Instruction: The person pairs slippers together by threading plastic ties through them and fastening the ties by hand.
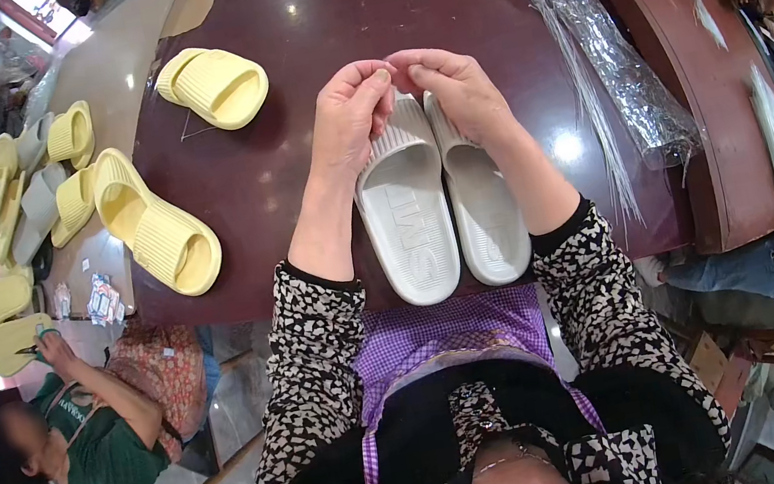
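A pair of pale grey slide sandals lies side by side at the table's near edge, a left slide [412,238] and a right slide [494,235], straps away from me. Over their strap ends, my left hand [352,111] and my right hand [457,94] meet with fingers pinched together. Whatever the fingertips hold is too small or hidden to make out. My wrists frame the pair from both sides. Left of my hands lies a yellow slide [226,85], with a thin strand by it. Closer in, more yellow slides [173,243] overlap.
A bundle of thin whitish strands [575,70] and a crinkled clear plastic bag [618,69] lie on the dark red table [290,14] at right. Several yellow and grey slides [75,205] crowd the left side near small labels [104,299]. A co-worker [101,419] sits there holding scissors.
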`<action>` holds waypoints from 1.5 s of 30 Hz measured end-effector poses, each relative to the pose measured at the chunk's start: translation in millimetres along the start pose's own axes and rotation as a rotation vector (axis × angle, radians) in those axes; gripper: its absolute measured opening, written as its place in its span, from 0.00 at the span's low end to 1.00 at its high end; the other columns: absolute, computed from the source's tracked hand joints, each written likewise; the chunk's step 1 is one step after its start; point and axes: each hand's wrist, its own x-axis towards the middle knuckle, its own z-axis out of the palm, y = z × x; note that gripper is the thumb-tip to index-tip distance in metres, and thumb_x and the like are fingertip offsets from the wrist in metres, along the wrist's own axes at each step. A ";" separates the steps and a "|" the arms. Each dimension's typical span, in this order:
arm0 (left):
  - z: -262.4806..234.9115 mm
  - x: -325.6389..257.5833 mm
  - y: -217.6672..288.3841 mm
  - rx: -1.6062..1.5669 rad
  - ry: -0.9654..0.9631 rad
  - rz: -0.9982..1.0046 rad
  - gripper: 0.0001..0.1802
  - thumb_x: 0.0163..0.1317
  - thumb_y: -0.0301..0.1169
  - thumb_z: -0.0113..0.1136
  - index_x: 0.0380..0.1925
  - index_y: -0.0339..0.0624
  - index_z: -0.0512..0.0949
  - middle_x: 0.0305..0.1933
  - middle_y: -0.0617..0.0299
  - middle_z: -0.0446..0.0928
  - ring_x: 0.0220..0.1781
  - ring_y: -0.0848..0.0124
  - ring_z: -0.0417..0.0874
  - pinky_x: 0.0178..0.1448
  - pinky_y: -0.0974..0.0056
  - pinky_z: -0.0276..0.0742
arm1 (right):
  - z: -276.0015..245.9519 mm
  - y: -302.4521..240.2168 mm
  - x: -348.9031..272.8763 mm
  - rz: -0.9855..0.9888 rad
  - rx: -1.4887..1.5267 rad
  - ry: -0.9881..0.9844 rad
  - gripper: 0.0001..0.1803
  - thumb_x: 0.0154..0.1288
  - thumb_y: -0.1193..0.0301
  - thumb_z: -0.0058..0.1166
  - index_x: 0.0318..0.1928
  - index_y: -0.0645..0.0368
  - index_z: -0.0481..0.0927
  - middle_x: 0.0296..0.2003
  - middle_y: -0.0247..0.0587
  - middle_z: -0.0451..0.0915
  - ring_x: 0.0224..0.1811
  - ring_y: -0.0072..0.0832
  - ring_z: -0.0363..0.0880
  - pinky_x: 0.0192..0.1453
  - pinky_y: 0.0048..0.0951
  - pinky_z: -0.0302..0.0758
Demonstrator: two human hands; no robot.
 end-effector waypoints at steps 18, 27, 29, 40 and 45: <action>-3.3 0.7 0.7 -0.011 -0.093 -0.078 0.06 0.66 0.29 0.52 0.34 0.40 0.77 0.25 0.69 0.73 0.19 0.83 0.68 0.23 0.78 0.63 | 5.8 -4.1 -9.1 -0.126 -0.223 0.168 0.06 0.62 0.74 0.54 0.37 0.63 0.80 0.26 0.27 0.76 0.28 0.13 0.71 0.32 0.16 0.68; -3.8 1.6 -2.3 0.007 -0.074 -0.063 0.06 0.66 0.30 0.52 0.33 0.40 0.76 0.24 0.69 0.72 0.19 0.83 0.67 0.23 0.78 0.63 | 9.7 -5.8 -13.2 -0.125 -0.244 0.195 0.05 0.58 0.75 0.60 0.34 0.63 0.83 0.23 0.26 0.76 0.24 0.11 0.69 0.27 0.15 0.66; -2.5 1.4 -2.6 0.022 -0.067 -0.061 0.06 0.66 0.29 0.52 0.33 0.40 0.76 0.24 0.69 0.72 0.19 0.84 0.67 0.23 0.78 0.63 | 8.4 -3.6 -12.8 -0.128 -0.246 0.198 0.05 0.57 0.74 0.60 0.33 0.63 0.83 0.23 0.26 0.77 0.25 0.11 0.70 0.28 0.15 0.66; -0.8 0.2 -2.7 0.107 -0.046 -0.054 0.04 0.64 0.27 0.54 0.33 0.39 0.76 0.24 0.70 0.72 0.19 0.85 0.66 0.23 0.79 0.62 | 7.9 -1.2 -13.3 -0.124 -0.283 0.213 0.05 0.56 0.74 0.60 0.31 0.64 0.83 0.24 0.29 0.79 0.26 0.13 0.72 0.29 0.17 0.68; -5.0 2.1 -5.2 0.137 -0.076 -0.043 0.04 0.63 0.27 0.55 0.32 0.39 0.77 0.24 0.71 0.72 0.19 0.85 0.66 0.23 0.79 0.62 | 5.5 6.0 -11.6 -0.175 -0.333 0.191 0.05 0.55 0.74 0.61 0.31 0.63 0.83 0.24 0.30 0.79 0.27 0.14 0.73 0.30 0.18 0.69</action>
